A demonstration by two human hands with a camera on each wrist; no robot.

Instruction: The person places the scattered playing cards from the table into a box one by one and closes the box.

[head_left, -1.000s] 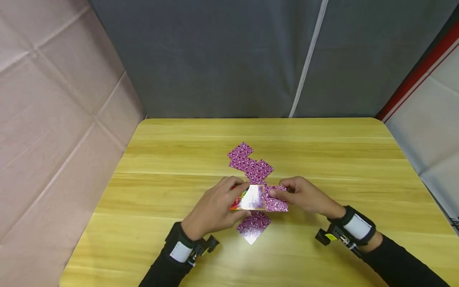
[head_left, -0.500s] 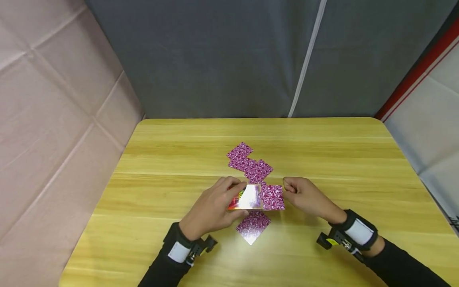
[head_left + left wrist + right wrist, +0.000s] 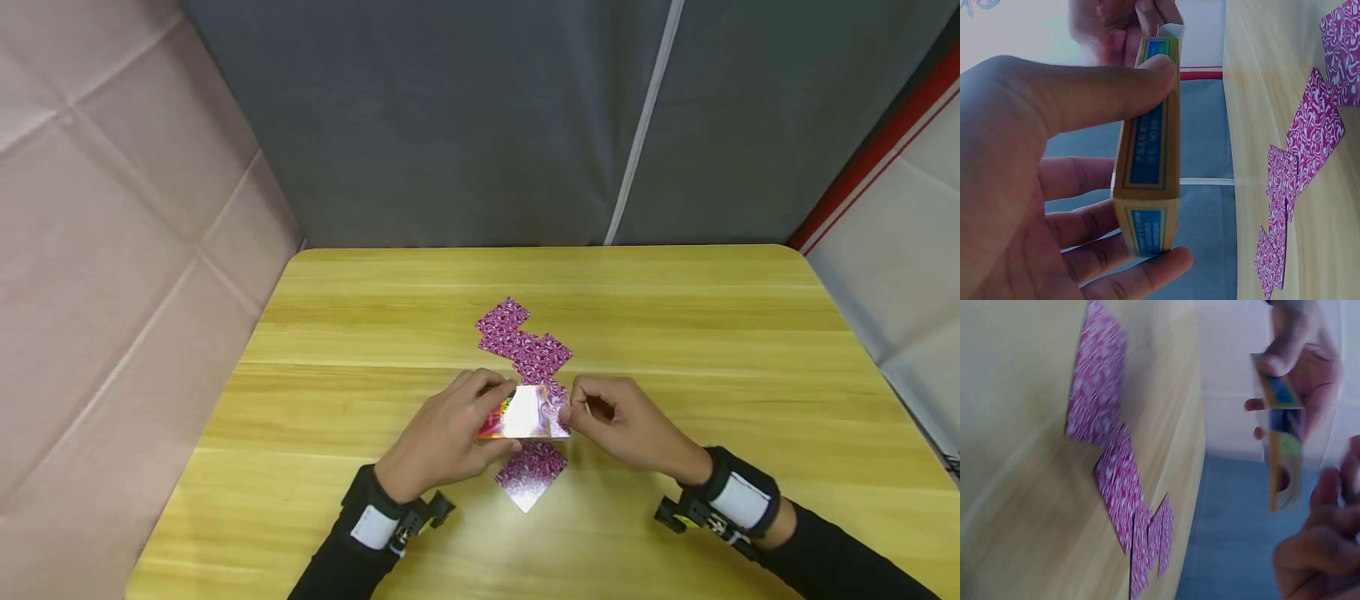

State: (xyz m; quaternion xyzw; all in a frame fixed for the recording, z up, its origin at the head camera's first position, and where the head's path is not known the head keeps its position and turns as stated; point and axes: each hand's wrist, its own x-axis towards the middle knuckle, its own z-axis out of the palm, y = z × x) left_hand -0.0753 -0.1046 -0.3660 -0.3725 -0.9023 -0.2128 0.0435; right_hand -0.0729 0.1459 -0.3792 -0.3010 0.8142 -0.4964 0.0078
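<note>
In the head view my left hand [image 3: 446,429] holds a small playing-card box [image 3: 522,414] sideways, thumb on one narrow side and fingers on the other. The left wrist view shows the box's yellow and blue edges, raised off the tabletop. A light end flap [image 3: 1289,469] stands out from the box's right end in the right wrist view. Close to that end is my right hand [image 3: 630,425], its thumb and fingers curled. The right wrist view shows a gap between these fingers and the flap. How the cards lie inside the box is hidden.
Several purple-and-white patterned cards [image 3: 542,358] lie overlapping on the wooden table [image 3: 360,317] beyond the box. Another patterned card [image 3: 531,477] shows on the near side. A grey cloth partition [image 3: 465,125] rises behind the table, with pale panels on both sides.
The patterned cards sticking out of the box's right end have gone in to the left. My right hand drew back a little, then moved left to the box's end. My left hand stayed put.
</note>
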